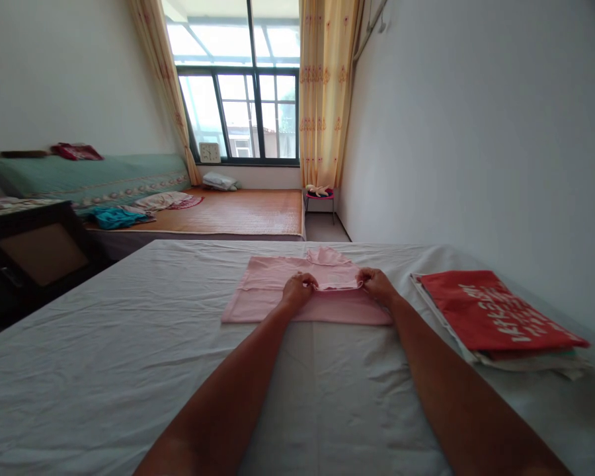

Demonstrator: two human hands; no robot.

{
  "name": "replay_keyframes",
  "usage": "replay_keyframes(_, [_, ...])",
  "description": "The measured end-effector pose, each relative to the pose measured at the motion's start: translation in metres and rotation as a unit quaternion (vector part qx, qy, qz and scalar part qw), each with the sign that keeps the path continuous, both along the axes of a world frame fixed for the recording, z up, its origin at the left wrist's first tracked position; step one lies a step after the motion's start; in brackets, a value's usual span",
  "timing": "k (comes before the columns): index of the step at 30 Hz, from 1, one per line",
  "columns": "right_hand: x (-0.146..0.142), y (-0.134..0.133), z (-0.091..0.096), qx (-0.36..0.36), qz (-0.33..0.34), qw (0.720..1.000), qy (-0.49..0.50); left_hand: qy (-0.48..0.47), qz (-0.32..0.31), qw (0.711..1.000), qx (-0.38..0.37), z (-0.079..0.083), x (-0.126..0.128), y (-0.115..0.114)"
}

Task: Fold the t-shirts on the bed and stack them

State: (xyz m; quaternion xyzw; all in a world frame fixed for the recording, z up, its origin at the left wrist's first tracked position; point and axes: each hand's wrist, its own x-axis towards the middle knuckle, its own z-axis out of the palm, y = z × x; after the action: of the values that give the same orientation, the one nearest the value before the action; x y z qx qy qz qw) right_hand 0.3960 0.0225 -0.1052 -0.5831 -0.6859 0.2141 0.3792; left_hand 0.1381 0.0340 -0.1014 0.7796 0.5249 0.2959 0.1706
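A pink garment (272, 291) lies partly folded on the white bed sheet (129, 344), in the middle of the view. My left hand (299, 290) pinches the near edge of its upper folded layer on the left. My right hand (375, 284) pinches the same edge on the right. Both hands are closed on the cloth, and both forearms reach out over the sheet from the bottom of the view.
A stack of folded clothes topped by a red piece with white lettering (496, 314) lies on the sheet at the right, near the wall. A dark cabinet (30, 251) stands at the left. Beyond are a second bed with a woven mat (238, 211), a small stool (320, 196) and a window.
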Motion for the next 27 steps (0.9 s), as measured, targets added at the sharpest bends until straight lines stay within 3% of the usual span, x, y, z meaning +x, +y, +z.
replay_keyframes(5, [0.005,-0.006,0.006,-0.028,-0.041,0.995,-0.082,0.007,-0.005,1.0,-0.006,0.004,0.0,-0.005])
replay_keyframes(9, [-0.01,-0.009,0.018,0.026,-0.112,0.982,-0.151,-0.005,0.015,0.999,0.052,0.012,0.002,-0.016])
replay_keyframes(11, [-0.025,-0.011,0.021,0.06,-0.074,0.98,-0.174,0.004,-0.004,0.996,0.085,0.015,0.007,-0.023])
replay_keyframes(14, [-0.047,-0.015,0.018,0.054,0.057,0.98,-0.185,0.052,-0.064,0.993,0.083,0.013,0.013,-0.031])
replay_keyframes(16, [-0.051,-0.016,0.012,0.053,0.084,0.973,-0.207,0.082,-0.088,0.99,0.075,0.01,0.014,-0.033])
replay_keyframes(22, [-0.013,-0.01,-0.001,0.037,-0.077,0.968,-0.237,0.082,-0.075,0.992,0.066,0.004,0.005,-0.026])
replay_keyframes(27, [0.009,-0.002,-0.009,0.011,-0.147,0.962,-0.229,0.067,-0.07,0.992,0.077,-0.001,0.001,-0.018])
